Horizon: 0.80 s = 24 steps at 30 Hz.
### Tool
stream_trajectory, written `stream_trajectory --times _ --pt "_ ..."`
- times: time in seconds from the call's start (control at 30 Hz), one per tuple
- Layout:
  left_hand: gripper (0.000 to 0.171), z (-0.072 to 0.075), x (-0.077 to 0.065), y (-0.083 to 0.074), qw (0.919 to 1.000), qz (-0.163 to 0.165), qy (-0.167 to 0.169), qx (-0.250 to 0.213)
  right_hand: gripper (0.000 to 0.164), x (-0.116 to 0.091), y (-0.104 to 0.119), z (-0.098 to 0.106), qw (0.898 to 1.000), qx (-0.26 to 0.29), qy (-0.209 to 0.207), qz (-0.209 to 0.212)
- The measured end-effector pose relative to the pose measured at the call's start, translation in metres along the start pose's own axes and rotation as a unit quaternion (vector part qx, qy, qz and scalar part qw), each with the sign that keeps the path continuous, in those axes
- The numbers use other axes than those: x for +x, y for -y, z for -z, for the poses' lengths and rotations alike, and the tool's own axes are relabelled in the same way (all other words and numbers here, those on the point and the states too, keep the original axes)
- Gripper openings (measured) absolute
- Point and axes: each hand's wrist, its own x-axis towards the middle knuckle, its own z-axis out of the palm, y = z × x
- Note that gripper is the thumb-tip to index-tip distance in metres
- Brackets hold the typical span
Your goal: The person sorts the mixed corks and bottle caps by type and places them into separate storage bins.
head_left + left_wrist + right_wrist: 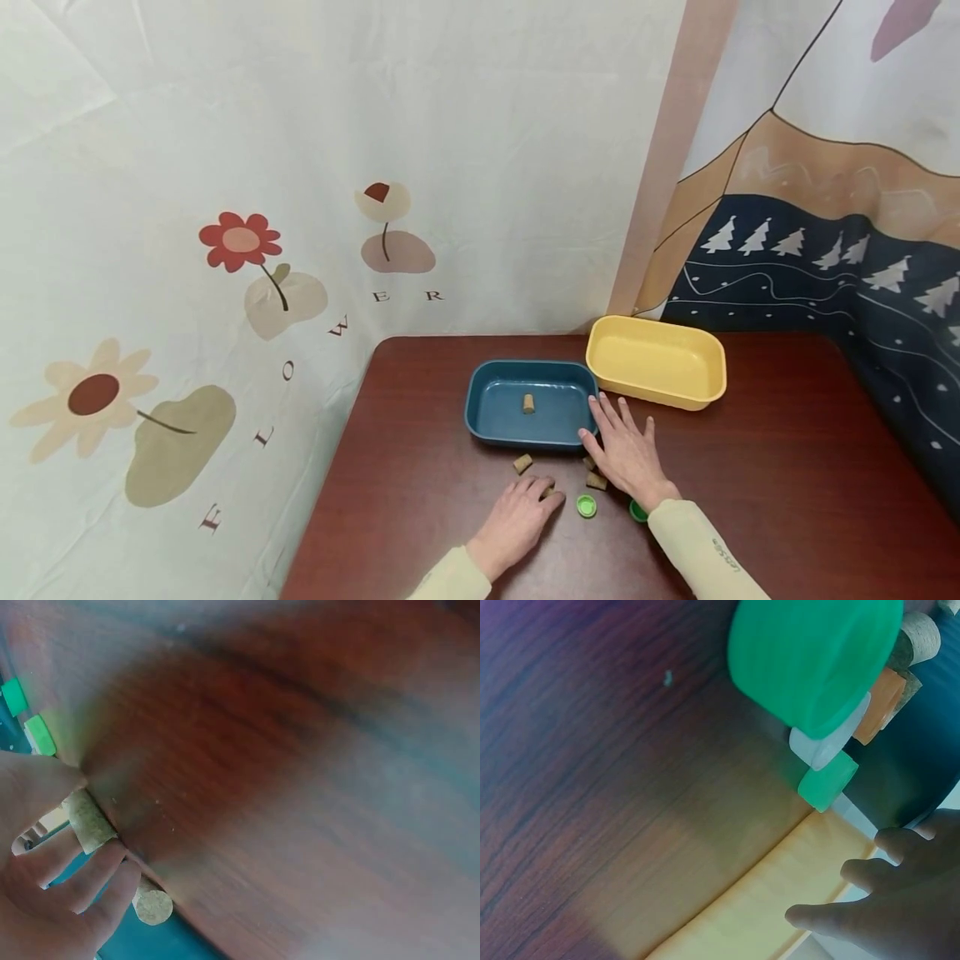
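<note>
One cork (528,404) in the blue tray (495,408), second cork (90,823) in the narrow left grip (516,518), right grip (627,448) wide, empty.

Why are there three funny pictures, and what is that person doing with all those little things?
No machine here, just a person's bare left hand and right hand! The big picture comes from a camera on the person's head, looking forward and down. The other two come from little cameras on each wrist, so they look tilted and close up.

On the dark red table sit a blue tray and a yellow tray. One brown cork is inside the blue one. Nearer the person are more corks and green caps.

The left hand pinches a small cork between thumb and fingers. The right hand spreads its fingers by the blue tray's right end, and I see nothing held in it.
</note>
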Motion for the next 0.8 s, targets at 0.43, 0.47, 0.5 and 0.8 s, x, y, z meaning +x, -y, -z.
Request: stream_trajectory --times 0.43,0.47,0.5,0.8 --pt "0.019 0.002 -0.005 0.007 0.9971 -0.019 -0.074 0.0 0.069 0.0 -0.001 0.0 1.0 0.011 0.0 -0.005" --pt "0.018 0.002 -0.006 0.008 0.9963 -0.019 -0.084 -0.002 0.069 0.0 -0.001 0.0 1.0 0.01 0.0 -0.005" --pt "0.018 0.003 -0.007 0.008 0.9957 -0.017 -0.091 -0.003 0.069 0.0 -0.001 -0.001 1.0 0.009 0.0 -0.005" --pt "0.018 0.012 -0.004 0.018 0.989 0.009 -0.144 -0.034 0.069 0.001 -0.002 -0.002 1.0 0.005 -0.002 -0.003"
